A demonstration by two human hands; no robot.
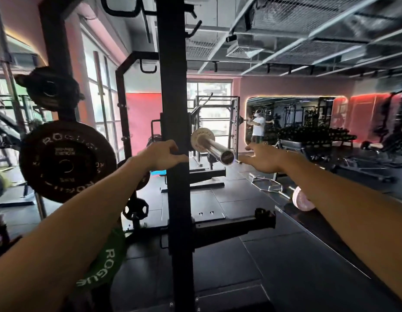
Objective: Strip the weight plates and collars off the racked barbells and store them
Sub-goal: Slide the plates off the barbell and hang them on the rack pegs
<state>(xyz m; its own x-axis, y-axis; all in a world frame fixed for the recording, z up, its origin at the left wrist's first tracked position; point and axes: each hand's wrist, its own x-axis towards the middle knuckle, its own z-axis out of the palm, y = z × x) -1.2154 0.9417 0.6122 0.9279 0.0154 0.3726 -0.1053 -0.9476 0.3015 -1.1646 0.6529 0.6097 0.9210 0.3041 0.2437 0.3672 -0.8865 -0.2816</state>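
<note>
My left hand (165,155) grips the upright (175,86); my right hand (264,159) hangs released beside the sleeve (214,148). I'd grasp the small plate (196,143) squarely and slide it straight off.

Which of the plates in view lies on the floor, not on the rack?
The pale pink plate, low on the right, beside the hex bar. The black Rogue plate and the green plate sit at the rack on the left.
</note>
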